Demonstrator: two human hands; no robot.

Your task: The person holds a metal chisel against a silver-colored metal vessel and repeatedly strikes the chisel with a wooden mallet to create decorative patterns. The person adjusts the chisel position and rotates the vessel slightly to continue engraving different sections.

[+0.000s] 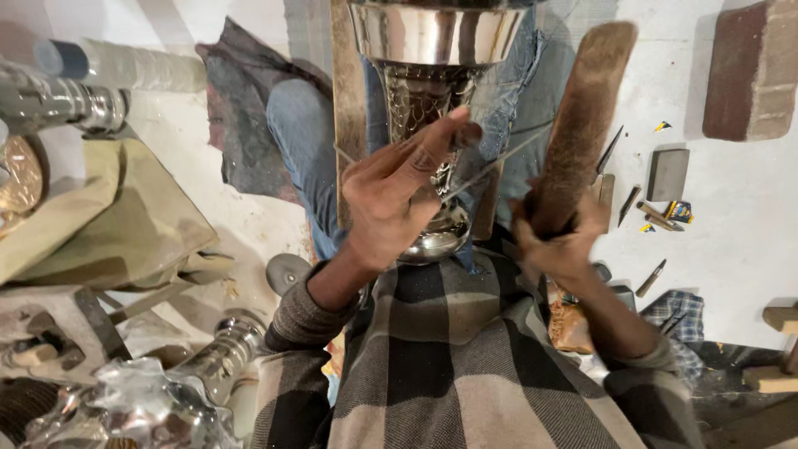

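Biggest thing here is the silver vase (432, 91), top centre of the frame, lying along a plank (347, 108) between the person's knees, wide mouth pointing away. Braced like that, it probably can't roll while it's worked on. Next, the wooden mallet (578, 125) angles up in the upper right. The right hand (559, 237) is wrapped tight round its lower end, fully closed, raised like it's ready to tap. The left hand (397, 193) sits mid-frame over the vase's patterned stem, fingers pinched shut on a small dark punch (465, 135) pressed to the metal, so the mallet has something to hit. Far right on the floor, a grey block (667, 175) and loose chisels (640, 208) lie near, handy for swapping.
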